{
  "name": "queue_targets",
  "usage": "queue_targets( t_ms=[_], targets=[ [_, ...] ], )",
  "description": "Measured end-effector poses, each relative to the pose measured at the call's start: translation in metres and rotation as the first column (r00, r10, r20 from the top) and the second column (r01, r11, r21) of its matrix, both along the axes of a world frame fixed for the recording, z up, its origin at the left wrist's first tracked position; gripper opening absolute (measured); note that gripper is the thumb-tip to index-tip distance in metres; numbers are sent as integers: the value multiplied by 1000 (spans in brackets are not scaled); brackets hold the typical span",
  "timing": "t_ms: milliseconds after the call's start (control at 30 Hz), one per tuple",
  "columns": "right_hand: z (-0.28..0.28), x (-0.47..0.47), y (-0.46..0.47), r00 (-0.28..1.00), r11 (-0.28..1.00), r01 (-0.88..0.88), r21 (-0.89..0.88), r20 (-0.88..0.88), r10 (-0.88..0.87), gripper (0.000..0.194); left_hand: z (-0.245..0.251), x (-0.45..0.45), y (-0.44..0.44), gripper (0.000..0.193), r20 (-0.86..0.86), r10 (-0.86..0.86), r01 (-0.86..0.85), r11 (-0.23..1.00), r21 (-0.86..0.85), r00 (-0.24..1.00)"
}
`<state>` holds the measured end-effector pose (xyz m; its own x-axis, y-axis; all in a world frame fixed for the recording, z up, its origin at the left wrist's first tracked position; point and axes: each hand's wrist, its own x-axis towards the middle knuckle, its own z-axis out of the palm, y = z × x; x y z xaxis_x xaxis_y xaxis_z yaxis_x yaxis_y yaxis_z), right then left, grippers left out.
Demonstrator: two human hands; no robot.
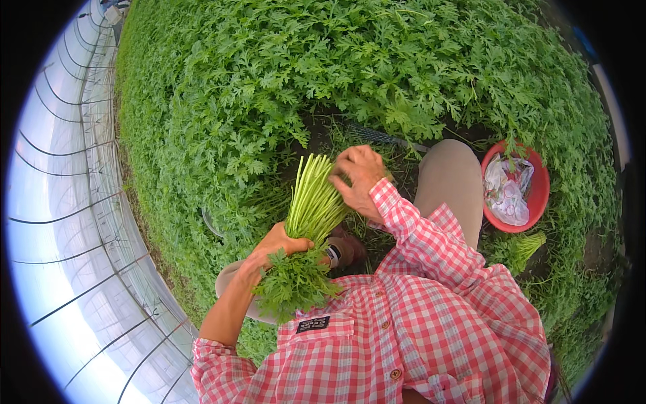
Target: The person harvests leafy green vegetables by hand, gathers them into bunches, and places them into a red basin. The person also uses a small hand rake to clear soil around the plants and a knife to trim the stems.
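My left hand (282, 243) is wrapped around a thick bunch of crown daisy greens (315, 199), its thumb across the pale green stalks. The cut stalk ends fan upward, and the leafy tops (298, 283) hang below my fist against my shirt. Beside the upper right of the stalks is my right hand (359, 174), slightly blurred, with its fingers bent. Whether its fingertips pinch anything is hidden. A smaller bundle of the same greens (525, 250) lies on the ground to the right of my knee.
Dense growing greens (323, 60) surround me. A red plastic bowl (542, 197) holding clear plastic bags (507, 194) stands beside my right knee (450, 177). A dark, narrow mesh-like object (376, 135) lies ahead on the soil. The greenhouse's plastic wall (65, 202) curves along the left.
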<state>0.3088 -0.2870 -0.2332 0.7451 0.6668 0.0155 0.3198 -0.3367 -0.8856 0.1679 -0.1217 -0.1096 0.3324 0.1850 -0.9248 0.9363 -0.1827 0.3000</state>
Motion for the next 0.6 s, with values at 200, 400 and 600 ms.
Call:
queue_targets(
  t_ms=[200, 400, 600],
  targets=[
    [-2, 15, -14, 983, 982, 159, 106, 78, -167, 15, 5, 5, -10, 42, 18, -21, 21, 999, 33, 1000],
    [8, -4, 0, 985, 981, -164, 106, 79, 157, 30, -4, 6, -14, 44, 35, -26, 24, 997, 67, 999],
    [-3, -3, 1, 969, 972, -188, 143, -135, 207, 22, -8, 1, -10, 47, 55, -61, 55, 994, 95, 997]
  ],
)
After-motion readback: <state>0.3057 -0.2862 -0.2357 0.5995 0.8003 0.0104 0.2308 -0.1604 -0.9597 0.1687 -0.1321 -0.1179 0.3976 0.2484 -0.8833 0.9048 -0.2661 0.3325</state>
